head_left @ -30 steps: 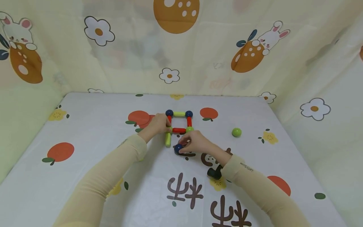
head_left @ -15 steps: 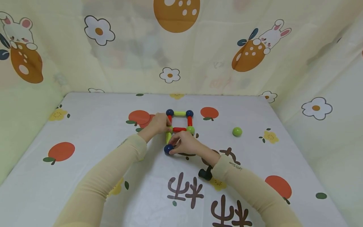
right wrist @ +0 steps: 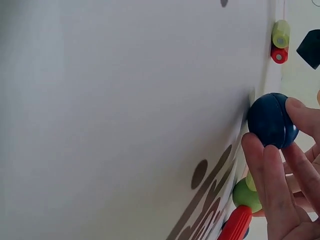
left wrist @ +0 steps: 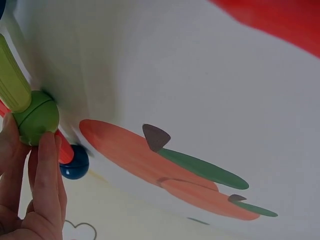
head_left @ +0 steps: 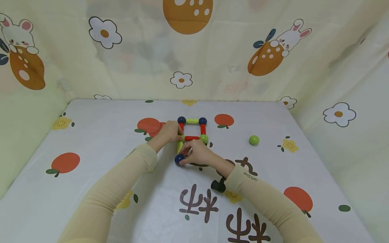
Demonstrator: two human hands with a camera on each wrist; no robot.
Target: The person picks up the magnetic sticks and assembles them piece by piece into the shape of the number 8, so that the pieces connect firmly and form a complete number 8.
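- Fingers [right wrist: 275, 175] and thumb of the right hand [head_left: 199, 153] pinch a dark blue ball [head_left: 178, 159], low over the table at the near end of a yellow-green rod [head_left: 180, 147]; whether ball and rod touch, I cannot tell.
- Left hand [head_left: 168, 132]: its fingertips grip a green ball [left wrist: 39, 117] from the outer side, at the near left corner of a square frame. That yellow-green rod runs from this ball toward the person.
- Square frame, lying on the table and closing round a patch of printed cloth: two blue balls at its far corners, left [head_left: 181, 120] and right [head_left: 202, 120], with a yellow-green bar [head_left: 192, 121] between them; a red side rod [head_left: 203, 129] on the right, a red front rod [head_left: 192, 138], and another green ball [head_left: 204, 138] at the near right corner. The left hand partly covers the red rod on the left side.
- Loose lime ball [head_left: 254, 140] to the right, well apart from the frame.
- Spare yellow-green rod [right wrist: 281, 34] and spare red rod [right wrist: 280, 55] lie together, seen end-on from the right wrist; from the head, the left sleeve [head_left: 100, 199] hides most of them.
- Black object [head_left: 218, 186] beside the right cuff.
- Patterned cloth [head_left: 103, 135] covers the table; a printed curtain [head_left: 146, 54] stands behind it.
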